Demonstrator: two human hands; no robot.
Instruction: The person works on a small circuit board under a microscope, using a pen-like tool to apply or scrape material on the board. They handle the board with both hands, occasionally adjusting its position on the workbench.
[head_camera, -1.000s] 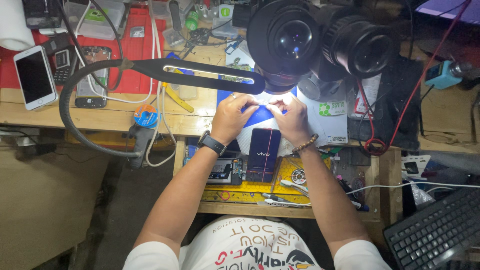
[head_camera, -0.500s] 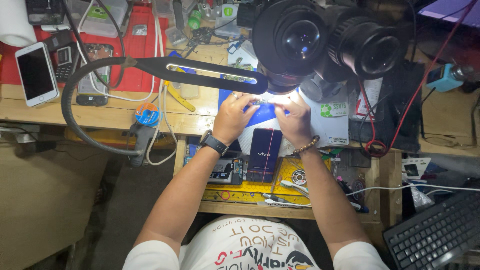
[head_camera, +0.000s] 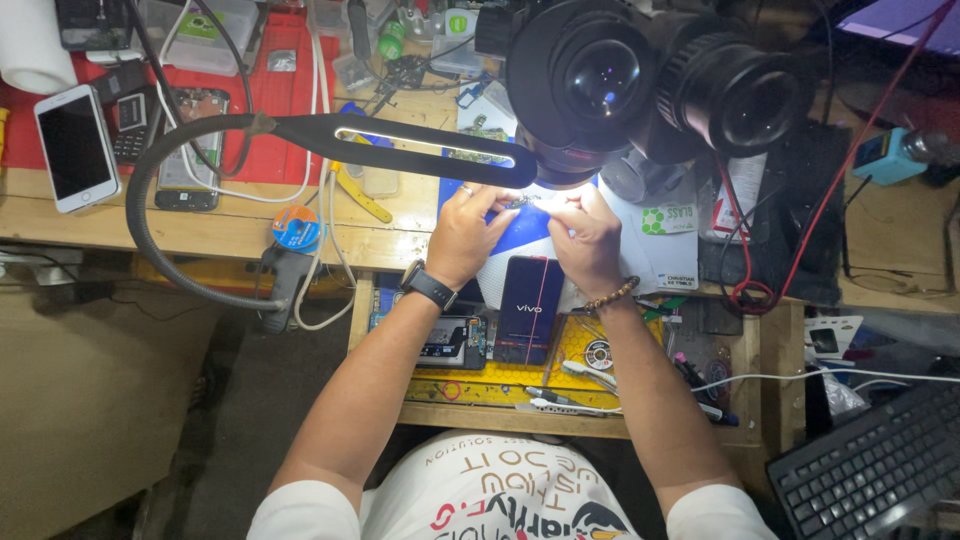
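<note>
My left hand, with a black watch on its wrist, and my right hand, with a bead bracelet, meet under the big black microscope. Both pinch a small dark part in the bright light on a blue mat. What the part is cannot be made out. A black phone with a lit screen lies just below my hands, partly over the open yellow drawer.
A black gooseneck lamp arcs across the wooden bench. A white phone and an opened phone lie at the left by a red mat. A black keyboard sits lower right. Red cables hang at the right.
My hands stay together under the microscope with only slight finger movement; the view has shifted a little.
</note>
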